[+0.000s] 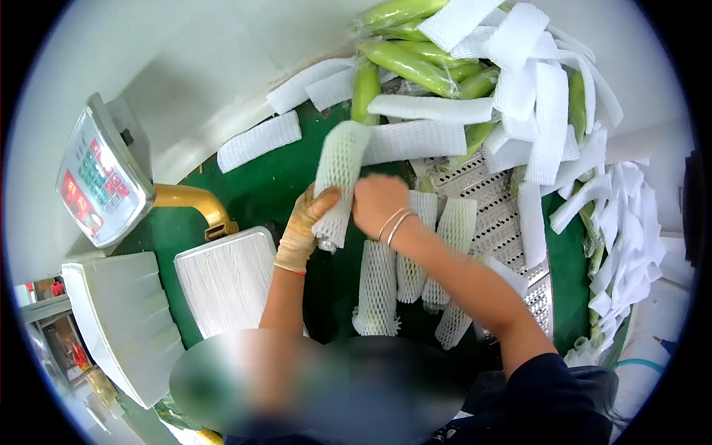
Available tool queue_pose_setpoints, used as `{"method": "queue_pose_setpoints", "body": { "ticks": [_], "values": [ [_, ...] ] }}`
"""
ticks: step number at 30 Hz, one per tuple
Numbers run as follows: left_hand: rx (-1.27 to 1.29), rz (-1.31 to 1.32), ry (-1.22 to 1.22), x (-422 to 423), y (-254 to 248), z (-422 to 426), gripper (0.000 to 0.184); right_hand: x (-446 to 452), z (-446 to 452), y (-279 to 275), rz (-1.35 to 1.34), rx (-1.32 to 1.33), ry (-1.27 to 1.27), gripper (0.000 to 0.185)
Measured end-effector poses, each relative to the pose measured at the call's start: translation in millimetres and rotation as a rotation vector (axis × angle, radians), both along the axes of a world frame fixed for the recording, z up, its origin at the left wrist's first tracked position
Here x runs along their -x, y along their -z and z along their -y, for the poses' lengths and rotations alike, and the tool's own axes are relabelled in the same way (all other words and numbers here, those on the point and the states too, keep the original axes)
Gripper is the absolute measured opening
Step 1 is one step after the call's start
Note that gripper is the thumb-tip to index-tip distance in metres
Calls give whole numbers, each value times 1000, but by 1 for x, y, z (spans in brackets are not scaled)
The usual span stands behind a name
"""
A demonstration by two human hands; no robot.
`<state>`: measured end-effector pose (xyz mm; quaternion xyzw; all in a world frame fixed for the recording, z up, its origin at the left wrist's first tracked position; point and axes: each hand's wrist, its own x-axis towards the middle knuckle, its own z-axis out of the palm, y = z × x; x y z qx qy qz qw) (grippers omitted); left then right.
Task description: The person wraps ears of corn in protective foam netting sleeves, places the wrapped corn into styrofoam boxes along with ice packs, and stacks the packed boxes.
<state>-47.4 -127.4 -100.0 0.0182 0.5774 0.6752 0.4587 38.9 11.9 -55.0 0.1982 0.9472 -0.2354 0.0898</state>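
Observation:
My left hand [302,226], in a yellowish glove, is wrapped round the lower part of a green vegetable in a white foam net sleeve [343,159]. My right hand [380,204], bare with two bracelets at the wrist, is closed at the right side of that sleeve; what its fingers grip is hidden. Several netted vegetables [377,289] lie just below my right hand and beside my forearm. Above the hands, a white foam sleeve [415,142] lies flat near an uncovered green vegetable [365,90].
A scale display [104,178] stands at the left on a yellow post, beside its weighing plate [226,282]. White foam box [122,319] at lower left. Bagged green vegetables [411,67] and loose foam sleeves [549,119] pile up at the back right. A perforated metal strip [508,215] crosses the green table.

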Motion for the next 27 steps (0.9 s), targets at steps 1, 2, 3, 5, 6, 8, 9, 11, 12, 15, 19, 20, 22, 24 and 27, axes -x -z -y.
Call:
{"method": "queue_pose_setpoints", "body": {
  "ticks": [1, 2, 3, 5, 6, 8, 9, 11, 12, 15, 19, 20, 22, 24, 27],
  "values": [
    [43, -32, 23, -2, -2, 5, 67, 7, -10, 5, -142, -141, 2, 15],
    [94, -142, -27, -7, -5, 8, 68, 19, -20, 9, -303, -348, 43, 22],
    [144, -255, -78, -15, -6, 11, 68, 31, -33, 12, -365, -408, -7, 35],
    [430, -451, -117, -28, 21, 23, 78, 48, -52, 46, -503, -447, -187, 37],
    [644, -527, 23, -38, 8, 21, 80, 50, -61, 51, -502, -443, -188, 37],
    [937, -694, 280, -58, -7, 21, 85, 49, -81, 56, -439, -402, -403, 42],
    [908, -815, 399, -67, -4, 28, 86, 43, -95, 55, -354, -359, -314, 45],
    [915, -812, 670, -74, -20, 30, 87, 15, -129, 14, -397, -411, -131, 36],
    [932, -744, 781, -74, -28, 30, 87, 5, -161, 7, -593, -404, -52, 42],
    [819, -779, 910, -53, -38, 34, 79, -28, -197, -67, -708, -263, 342, 47],
    [327, -919, 67, -13, -68, -18, 26, -13, -151, -109, -884, 526, 464, 33],
    [63, -584, -84, 2, -73, -41, 25, 0, -139, -96, -761, 742, 419, 29],
    [-287, -443, -104, 22, -81, -74, 35, 33, -108, -41, -678, 992, 370, 23],
    [-327, -478, -74, 36, -59, -95, 35, 62, -84, 18, -821, 906, 415, 22],
    [-348, -232, -89, 53, -18, -117, 23, 79, -79, 43, -962, 721, 601, 24]
  ]
}}
